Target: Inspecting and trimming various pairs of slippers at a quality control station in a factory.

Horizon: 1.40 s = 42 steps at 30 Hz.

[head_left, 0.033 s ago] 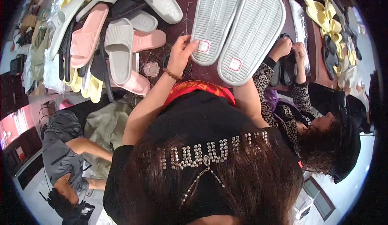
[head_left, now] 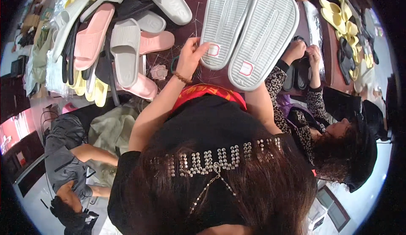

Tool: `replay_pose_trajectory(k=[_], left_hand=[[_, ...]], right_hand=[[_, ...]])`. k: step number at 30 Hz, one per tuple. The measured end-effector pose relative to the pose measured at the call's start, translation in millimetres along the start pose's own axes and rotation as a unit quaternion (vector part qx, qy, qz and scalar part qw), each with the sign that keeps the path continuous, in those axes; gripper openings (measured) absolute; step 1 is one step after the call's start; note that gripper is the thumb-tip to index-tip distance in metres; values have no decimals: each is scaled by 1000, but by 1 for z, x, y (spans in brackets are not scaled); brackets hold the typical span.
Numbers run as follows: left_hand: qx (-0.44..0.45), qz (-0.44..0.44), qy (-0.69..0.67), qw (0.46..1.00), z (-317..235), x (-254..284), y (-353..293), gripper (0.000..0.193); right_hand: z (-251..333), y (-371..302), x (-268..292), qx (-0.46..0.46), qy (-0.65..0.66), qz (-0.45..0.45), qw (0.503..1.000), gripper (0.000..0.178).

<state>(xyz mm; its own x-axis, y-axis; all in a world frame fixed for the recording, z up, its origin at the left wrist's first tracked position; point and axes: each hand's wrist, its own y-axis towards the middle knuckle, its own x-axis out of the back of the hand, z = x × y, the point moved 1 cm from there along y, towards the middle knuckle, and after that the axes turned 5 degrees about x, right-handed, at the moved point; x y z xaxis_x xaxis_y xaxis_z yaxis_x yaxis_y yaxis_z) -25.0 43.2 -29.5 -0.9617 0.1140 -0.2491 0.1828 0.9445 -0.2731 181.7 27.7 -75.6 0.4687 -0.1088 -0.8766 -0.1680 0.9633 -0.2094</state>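
Observation:
Two light grey slippers, a left one (head_left: 226, 21) and a right one (head_left: 266, 36), are held up side by side with their ribbed soles facing me. Near the heel of each sole is a small white sticker with a red outline, the left sticker (head_left: 214, 50) and the right sticker (head_left: 245, 69). My left hand (head_left: 191, 59), a beaded bracelet at its wrist, is closed at the left slipper's heel edge, its thumb reaching the left sticker. The right slipper hides my right hand; only my right forearm (head_left: 260, 104) shows beneath it.
Grey, pink, yellow and black slippers, such as a pink slipper (head_left: 94, 38), lie piled on the left of the dark red table (head_left: 198, 6). A crumpled pink piece (head_left: 159, 72) lies nearby. At right, a co-worker's hands (head_left: 302, 51) are near dark slippers; another person (head_left: 67, 159) is at left.

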Motion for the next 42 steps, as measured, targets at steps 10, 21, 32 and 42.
replay_pose_trajectory(k=[10, 21, 32, 42], left_hand=[[22, 33, 157, 987, 30, 21, -8, 23], [102, -34, 135, 985, 15, 46, -20, 23], [-54, -70, 311, 946, 14, 45, 59, 31], [97, -5, 309, 946, 3, 80, 33, 34]], right_hand=[[33, 37, -14, 80, -86, -57, 991, 26], [1, 49, -16, 301, -385, -189, 852, 27], [-20, 34, 14, 118, -766, -174, 608, 52], [31, 3, 48, -41, -870, -195, 450, 77]])
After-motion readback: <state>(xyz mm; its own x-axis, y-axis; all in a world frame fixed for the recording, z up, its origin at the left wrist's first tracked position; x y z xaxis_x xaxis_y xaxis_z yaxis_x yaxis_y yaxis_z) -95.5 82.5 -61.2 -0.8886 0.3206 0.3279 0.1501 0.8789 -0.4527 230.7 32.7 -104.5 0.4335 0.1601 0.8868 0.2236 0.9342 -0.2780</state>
